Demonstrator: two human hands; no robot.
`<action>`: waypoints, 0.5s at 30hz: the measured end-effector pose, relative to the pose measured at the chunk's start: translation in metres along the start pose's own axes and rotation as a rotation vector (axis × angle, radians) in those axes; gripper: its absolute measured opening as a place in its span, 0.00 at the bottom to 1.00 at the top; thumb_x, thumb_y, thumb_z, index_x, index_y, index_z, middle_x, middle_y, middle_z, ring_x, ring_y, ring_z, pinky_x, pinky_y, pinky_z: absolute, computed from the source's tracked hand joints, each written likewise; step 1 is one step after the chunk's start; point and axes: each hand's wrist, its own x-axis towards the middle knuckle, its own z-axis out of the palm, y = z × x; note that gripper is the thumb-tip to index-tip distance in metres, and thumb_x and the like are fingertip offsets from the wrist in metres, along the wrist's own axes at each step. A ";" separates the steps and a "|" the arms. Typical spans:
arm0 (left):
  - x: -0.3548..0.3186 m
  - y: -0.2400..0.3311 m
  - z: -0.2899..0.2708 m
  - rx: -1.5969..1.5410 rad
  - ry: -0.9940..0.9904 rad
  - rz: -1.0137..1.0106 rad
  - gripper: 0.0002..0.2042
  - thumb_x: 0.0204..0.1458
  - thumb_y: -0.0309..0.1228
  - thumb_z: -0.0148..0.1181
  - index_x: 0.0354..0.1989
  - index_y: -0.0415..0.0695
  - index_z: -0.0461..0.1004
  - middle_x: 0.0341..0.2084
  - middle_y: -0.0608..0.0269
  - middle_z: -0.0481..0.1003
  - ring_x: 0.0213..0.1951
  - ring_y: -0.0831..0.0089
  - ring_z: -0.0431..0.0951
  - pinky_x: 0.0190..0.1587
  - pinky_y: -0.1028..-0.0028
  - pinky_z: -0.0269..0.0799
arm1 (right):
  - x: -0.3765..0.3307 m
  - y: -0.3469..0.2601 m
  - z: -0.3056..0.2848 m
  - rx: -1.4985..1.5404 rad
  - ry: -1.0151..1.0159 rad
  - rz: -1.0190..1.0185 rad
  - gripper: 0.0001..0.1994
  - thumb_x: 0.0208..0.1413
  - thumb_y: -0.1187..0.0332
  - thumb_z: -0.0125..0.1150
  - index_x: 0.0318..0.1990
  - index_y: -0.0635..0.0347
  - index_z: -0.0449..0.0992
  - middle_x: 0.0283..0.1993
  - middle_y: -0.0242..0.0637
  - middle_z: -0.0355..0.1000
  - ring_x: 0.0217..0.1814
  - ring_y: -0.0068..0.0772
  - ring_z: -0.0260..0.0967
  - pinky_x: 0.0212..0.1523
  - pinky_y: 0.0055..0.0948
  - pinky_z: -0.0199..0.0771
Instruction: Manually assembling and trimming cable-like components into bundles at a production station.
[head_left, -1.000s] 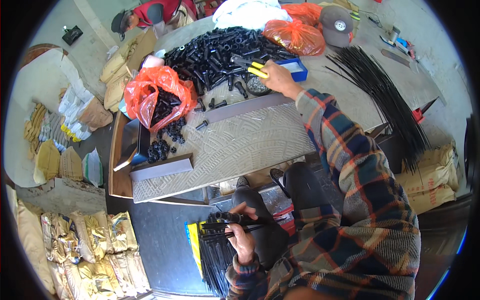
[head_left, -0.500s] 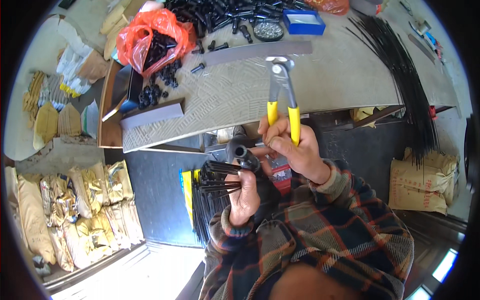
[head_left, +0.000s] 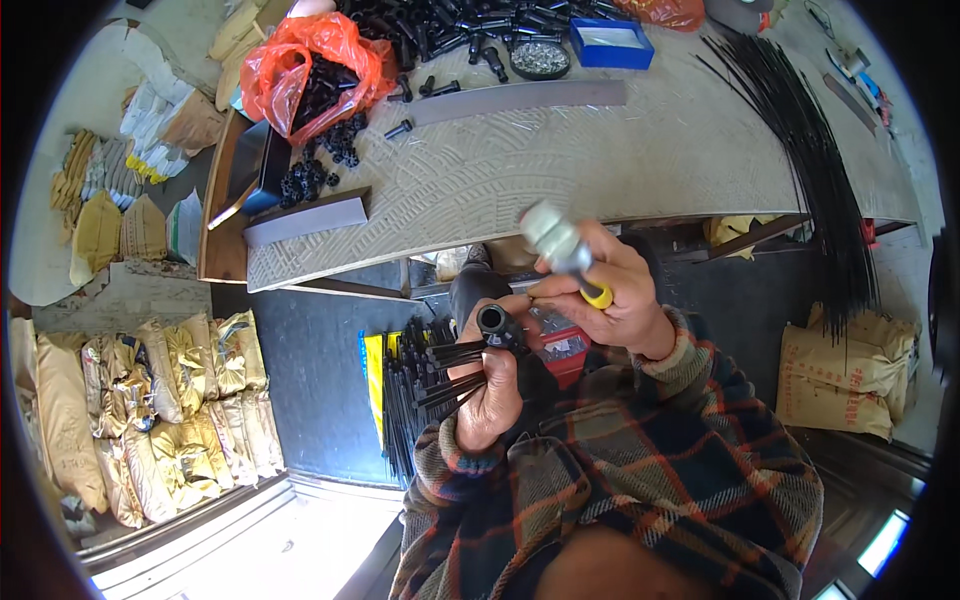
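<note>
My left hand (head_left: 487, 408) is closed around a hollow black tubular fitting (head_left: 495, 322), its open end facing up. Several thin black strips (head_left: 452, 372) also stick out leftward from the same grip. Close by on the right, my right hand (head_left: 625, 300) grips yellow-handled pincers (head_left: 556, 240); their metal head is blurred by motion and points up and left. Some fingertips of the right hand are near the fitting, but whether they touch it I cannot tell. More long black strips (head_left: 402, 410) hang beside my left forearm, next to a yellow and blue packet (head_left: 373, 372).
Across the workbench (head_left: 440, 215) lie piled black fittings (head_left: 440, 35), a red plastic bag (head_left: 300, 75), a dish of small metal parts (head_left: 540, 58), a blue box (head_left: 612, 52) and long black strips (head_left: 800, 130). Below are a red container (head_left: 566, 352) and paper sacks (head_left: 840, 370).
The pincers have swung down from upright, their head dropping toward the bench edge, and my right hand has turned. My left hand keeps hold of the fitting and strips.
</note>
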 end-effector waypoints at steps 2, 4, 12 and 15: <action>-0.001 -0.004 -0.002 -0.042 -0.076 0.008 0.30 0.54 0.56 0.39 0.45 0.35 0.65 0.27 0.64 0.66 0.30 0.77 0.66 0.34 0.77 0.62 | 0.001 0.000 -0.002 -0.070 -0.029 -0.063 0.10 0.37 0.79 0.66 0.30 0.63 0.73 0.36 0.43 0.68 0.35 0.33 0.68 0.33 0.26 0.66; -0.006 -0.008 0.000 -0.128 -0.043 -0.046 0.30 0.54 0.55 0.40 0.44 0.35 0.65 0.27 0.64 0.66 0.30 0.78 0.66 0.34 0.77 0.62 | 0.001 -0.003 -0.001 -0.031 -0.044 -0.009 0.10 0.37 0.79 0.66 0.30 0.63 0.72 0.36 0.43 0.68 0.35 0.33 0.68 0.33 0.25 0.66; -0.011 -0.011 -0.004 -0.040 0.037 -0.044 0.32 0.52 0.59 0.41 0.39 0.34 0.66 0.35 0.58 0.67 0.38 0.73 0.66 0.42 0.74 0.59 | -0.015 -0.011 0.028 0.477 0.042 0.236 0.06 0.42 0.77 0.63 0.29 0.62 0.74 0.34 0.37 0.64 0.32 0.24 0.63 0.31 0.20 0.62; -0.010 -0.015 -0.005 -0.030 0.068 -0.019 0.31 0.53 0.58 0.40 0.40 0.35 0.65 0.34 0.59 0.67 0.38 0.74 0.65 0.43 0.73 0.57 | -0.016 -0.010 0.032 0.572 0.032 0.319 0.06 0.42 0.77 0.64 0.29 0.61 0.74 0.34 0.36 0.64 0.32 0.24 0.61 0.31 0.22 0.61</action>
